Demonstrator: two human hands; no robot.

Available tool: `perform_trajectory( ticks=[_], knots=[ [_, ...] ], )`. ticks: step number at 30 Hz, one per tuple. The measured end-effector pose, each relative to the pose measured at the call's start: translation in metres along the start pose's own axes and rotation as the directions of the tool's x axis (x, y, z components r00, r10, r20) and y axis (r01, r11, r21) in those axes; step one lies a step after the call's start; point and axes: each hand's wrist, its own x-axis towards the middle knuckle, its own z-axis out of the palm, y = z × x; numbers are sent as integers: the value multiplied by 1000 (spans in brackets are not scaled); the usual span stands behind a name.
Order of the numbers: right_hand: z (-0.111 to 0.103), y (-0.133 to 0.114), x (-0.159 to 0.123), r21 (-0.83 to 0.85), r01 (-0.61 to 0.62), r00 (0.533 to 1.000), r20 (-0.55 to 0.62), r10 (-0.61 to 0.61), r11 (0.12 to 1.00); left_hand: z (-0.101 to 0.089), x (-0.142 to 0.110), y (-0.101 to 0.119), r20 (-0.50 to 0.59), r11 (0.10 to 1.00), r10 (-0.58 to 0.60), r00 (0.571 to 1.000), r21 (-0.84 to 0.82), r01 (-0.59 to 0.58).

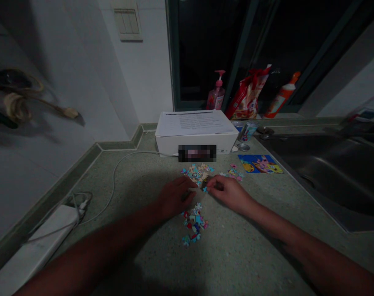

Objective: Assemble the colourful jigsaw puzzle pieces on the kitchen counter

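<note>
My left hand (176,196) hovers low over the counter, thumb and fingers closed around what looks like a pale jigsaw puzzle piece, mostly hidden. Facing it, my right hand (229,191) pinches a small blue jigsaw puzzle piece (205,189) at its fingertips. Just beyond the fingers lies a loose pile of puzzle pieces (202,168), some face down and beige. A second group of pieces (194,224), coloured red, blue and white, lies nearer to me. Behind my right hand is a smaller cluster of pink and teal pieces (235,172).
A white box (196,127) with a printed sheet stands behind the pieces, a cable running left to a white power strip (51,230). A colourful picture card (261,164) lies right, beside the sink (328,172). A can (248,130) and bottles stand behind.
</note>
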Motion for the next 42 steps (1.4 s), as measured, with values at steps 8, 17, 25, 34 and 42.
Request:
perform_trajectory(
  ticks=[8, 17, 25, 34, 42],
  knots=[
    [28, -9, -4, 201, 12, 1000, 0, -12, 980, -3, 1, -1, 61, 998, 49, 997, -38, -46],
    [27, -9, -4, 250, 36, 999, -11, -34, 968, -1, 0, -2, 31, 997, 80, 996, -23, -79],
    [28, -5, -3, 279, 54, 999, -19, -51, 959, -4, 0, 0, 52, 997, 69, 996, -20, -68],
    [27, -4, -3, 265, 60, 998, -10, -59, 962, -1, 0, -2, 59, 996, 83, 995, -19, -82],
    [26, -6, -4, 203, 73, 997, -9, -73, 976, 1, -1, -4, 68, 999, 37, 997, -14, -36]
  ],
)
